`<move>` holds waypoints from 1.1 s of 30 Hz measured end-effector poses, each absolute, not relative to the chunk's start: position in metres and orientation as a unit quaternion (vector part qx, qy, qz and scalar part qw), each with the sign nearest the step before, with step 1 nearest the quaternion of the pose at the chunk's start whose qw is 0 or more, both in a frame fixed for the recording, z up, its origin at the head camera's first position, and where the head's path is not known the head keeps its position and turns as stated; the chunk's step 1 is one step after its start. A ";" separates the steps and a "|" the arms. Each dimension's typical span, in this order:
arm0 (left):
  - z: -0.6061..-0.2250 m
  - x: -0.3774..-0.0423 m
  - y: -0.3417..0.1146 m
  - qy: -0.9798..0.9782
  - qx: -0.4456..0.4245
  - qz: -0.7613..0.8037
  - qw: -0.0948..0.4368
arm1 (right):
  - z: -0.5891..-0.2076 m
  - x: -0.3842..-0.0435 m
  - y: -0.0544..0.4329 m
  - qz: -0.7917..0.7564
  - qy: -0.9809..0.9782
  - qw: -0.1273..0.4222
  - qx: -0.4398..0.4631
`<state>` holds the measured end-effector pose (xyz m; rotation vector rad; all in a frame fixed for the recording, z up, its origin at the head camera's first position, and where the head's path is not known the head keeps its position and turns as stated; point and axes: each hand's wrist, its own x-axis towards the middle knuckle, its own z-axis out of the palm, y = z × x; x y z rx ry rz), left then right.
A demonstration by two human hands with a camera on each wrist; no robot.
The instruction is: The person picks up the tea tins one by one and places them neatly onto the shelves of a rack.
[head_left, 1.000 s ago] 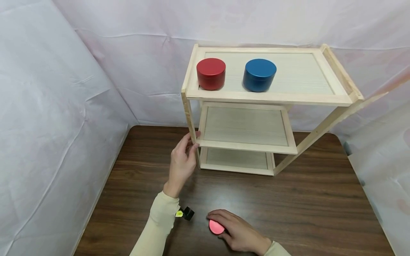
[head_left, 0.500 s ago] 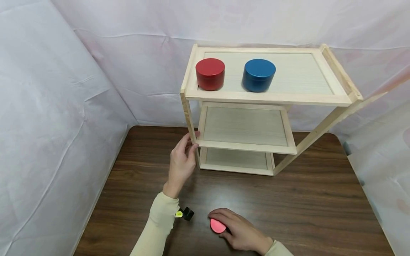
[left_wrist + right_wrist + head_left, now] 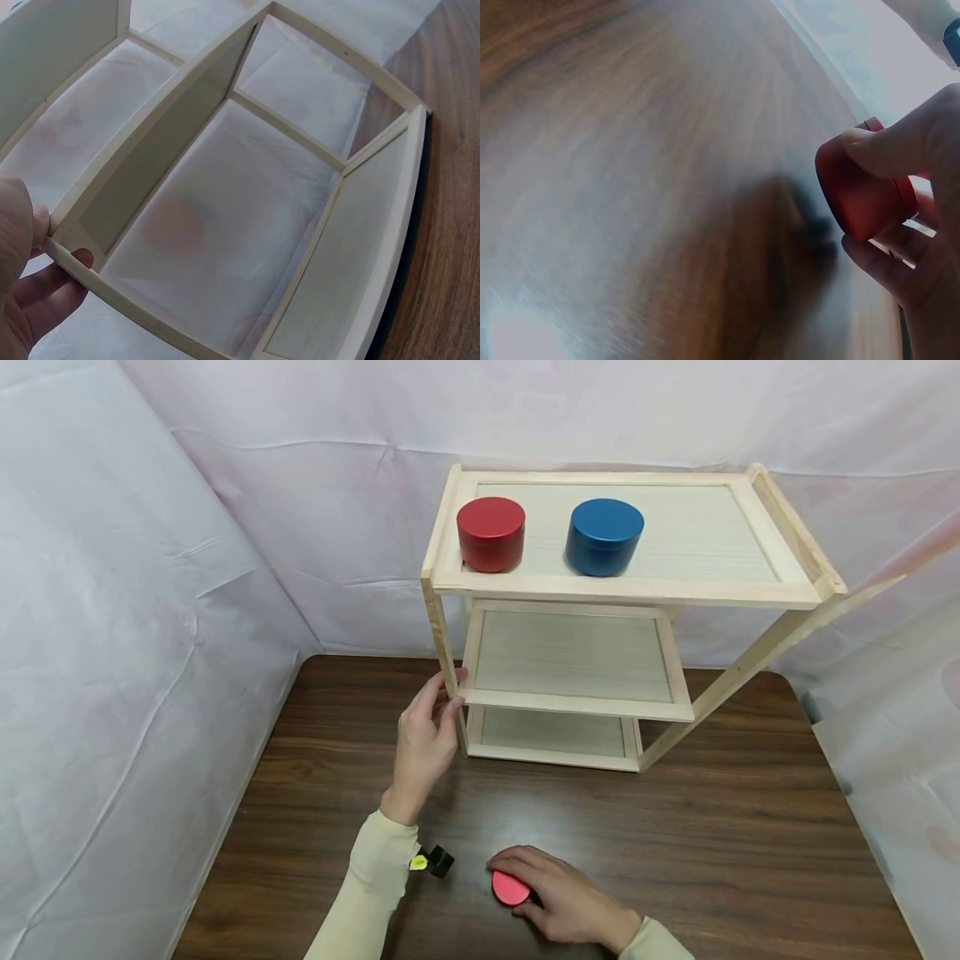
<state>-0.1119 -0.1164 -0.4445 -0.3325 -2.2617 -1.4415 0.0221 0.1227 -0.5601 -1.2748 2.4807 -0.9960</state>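
My left hand (image 3: 426,739) grips the left front post of a three-tier wooden shelf (image 3: 577,703), level with its middle tier. In the left wrist view, the thumb and fingers (image 3: 49,296) wrap the post where it meets that tier. Down near me, my right hand (image 3: 558,897) holds a small red round tin (image 3: 511,888), its flat top facing up toward the head camera. The right wrist view shows the thumb on one side of the tin (image 3: 862,191) and fingers on the other, with the palm side partly hidden.
A larger red tin (image 3: 491,535) and a blue tin (image 3: 604,537) stand on the top tier, left and centre. The shelf is on a dark wooden table (image 3: 750,835), with white cloth (image 3: 135,652) hanging behind and at both sides. A black wrist camera (image 3: 441,862) sticks out from the left sleeve.
My right hand and the small tin have shifted very slightly right and away from me; the tin's top looks deeper red. The left hand keeps its grip on the post.
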 end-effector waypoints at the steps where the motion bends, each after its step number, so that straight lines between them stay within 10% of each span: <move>1: -0.444 -0.112 -0.117 -0.817 -0.121 -0.520 0.218 | -0.559 0.021 0.123 -0.335 0.834 0.091 -0.430; 33: -0.445 -0.113 -0.117 -0.805 -0.125 -0.538 0.217 | -0.441 -0.041 0.169 -0.284 0.853 0.084 -0.430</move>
